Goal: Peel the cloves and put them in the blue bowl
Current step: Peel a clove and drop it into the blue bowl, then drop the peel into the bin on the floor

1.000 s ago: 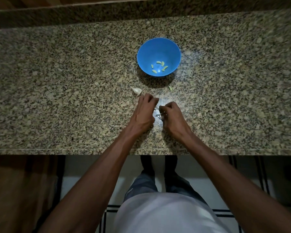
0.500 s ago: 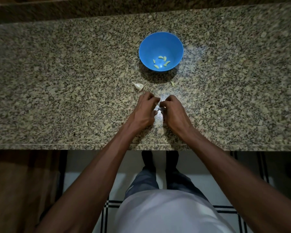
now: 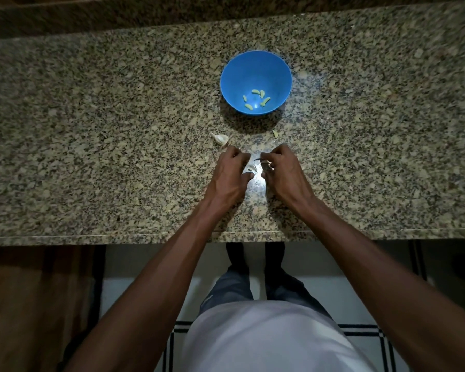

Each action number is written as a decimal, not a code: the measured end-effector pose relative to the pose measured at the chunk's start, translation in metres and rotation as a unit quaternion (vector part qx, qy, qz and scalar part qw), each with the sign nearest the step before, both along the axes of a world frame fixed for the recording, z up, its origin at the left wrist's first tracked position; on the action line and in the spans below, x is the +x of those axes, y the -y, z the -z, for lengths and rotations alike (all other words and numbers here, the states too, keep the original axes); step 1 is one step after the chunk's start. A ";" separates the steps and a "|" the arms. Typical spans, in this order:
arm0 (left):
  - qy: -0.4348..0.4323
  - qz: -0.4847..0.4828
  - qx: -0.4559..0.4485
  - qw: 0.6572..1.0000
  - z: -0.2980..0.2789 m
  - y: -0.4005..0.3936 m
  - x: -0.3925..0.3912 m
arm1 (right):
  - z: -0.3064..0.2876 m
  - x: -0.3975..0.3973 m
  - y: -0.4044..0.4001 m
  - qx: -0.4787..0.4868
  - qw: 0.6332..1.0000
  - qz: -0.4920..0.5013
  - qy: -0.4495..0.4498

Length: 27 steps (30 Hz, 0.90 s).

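left hand [image 3: 230, 175] curled, thumb on small pale clove [image 3: 250, 168] | right hand [image 3: 282, 170] pinching thin dark sliver, identity unclear | round blue plastic bowl [image 3: 234, 84] far on speckled granite table [image 3: 91, 130], peeled cloves [image 3: 257, 99] inside | unpeeled garlic piece [image 3: 220, 138] left

Single head view, wide-angle, looking steeply down from above onto counter [image 3: 91, 130]; bowl [image 3: 255, 63] upper centre, floor [image 3: 134, 277] along lower frame. Moderately close.

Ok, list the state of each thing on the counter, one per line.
blue bowl: upright, holding peeled cloves.
peeled cloves: loose in the bowl bottom.
unpeeled garlic piece: lying on the counter, untouched.
left hand: fingers curled, contents hidden.
right hand: pinching a small piece.
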<state>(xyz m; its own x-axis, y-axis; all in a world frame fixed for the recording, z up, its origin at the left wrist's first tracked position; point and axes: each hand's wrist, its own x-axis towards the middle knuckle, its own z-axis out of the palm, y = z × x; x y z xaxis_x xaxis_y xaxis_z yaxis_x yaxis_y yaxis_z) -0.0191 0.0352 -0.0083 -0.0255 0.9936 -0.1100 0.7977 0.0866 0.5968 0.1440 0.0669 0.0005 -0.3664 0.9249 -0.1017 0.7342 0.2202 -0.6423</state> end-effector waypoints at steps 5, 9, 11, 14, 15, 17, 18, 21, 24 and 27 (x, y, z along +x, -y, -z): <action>0.027 -0.009 -0.009 1.000 -0.007 -0.003 0.003 | -0.005 -0.005 -0.004 0.036 0.999 0.000 0.026; 0.031 -0.021 0.000 0.999 -0.003 -0.001 0.000 | -0.008 0.004 -0.010 0.032 0.999 0.019 0.024; 0.024 -0.015 -0.001 1.000 -0.002 0.000 -0.001 | -0.005 0.004 -0.015 0.026 0.998 -0.011 0.049; 0.018 -0.012 -0.006 1.000 -0.002 -0.005 0.001 | -0.001 -0.002 -0.020 -0.002 0.995 -0.065 0.078; 0.009 -0.013 -0.006 1.000 -0.003 -0.007 0.002 | 0.000 -0.005 -0.019 -0.008 0.994 -0.077 0.083; -0.012 -0.016 0.003 1.000 -0.004 -0.007 0.007 | 0.001 -0.008 -0.012 0.008 0.993 -0.077 0.089; -0.019 -0.015 0.007 1.000 -0.004 -0.006 0.009 | 0.002 -0.008 -0.009 0.021 0.994 -0.067 0.087; -0.038 -0.032 0.012 0.999 -0.003 -0.001 0.018 | 0.008 -0.011 0.001 0.045 0.994 -0.054 0.082; -0.034 -0.066 0.019 0.997 -0.001 0.005 0.023 | 0.011 -0.011 0.009 0.092 0.989 -0.069 0.098; -0.034 -0.066 0.047 0.996 0.005 0.013 0.027 | 0.010 -0.012 0.010 0.096 0.991 -0.056 0.076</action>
<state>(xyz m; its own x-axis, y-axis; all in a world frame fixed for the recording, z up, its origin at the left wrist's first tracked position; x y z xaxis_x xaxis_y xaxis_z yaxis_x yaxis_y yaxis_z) 0.0077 0.0227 -0.0137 -0.1615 0.9868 -0.0109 0.8220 0.1407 0.5518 0.1325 0.0566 -0.0091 -0.4610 0.8873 0.0102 0.7831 0.4122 -0.4656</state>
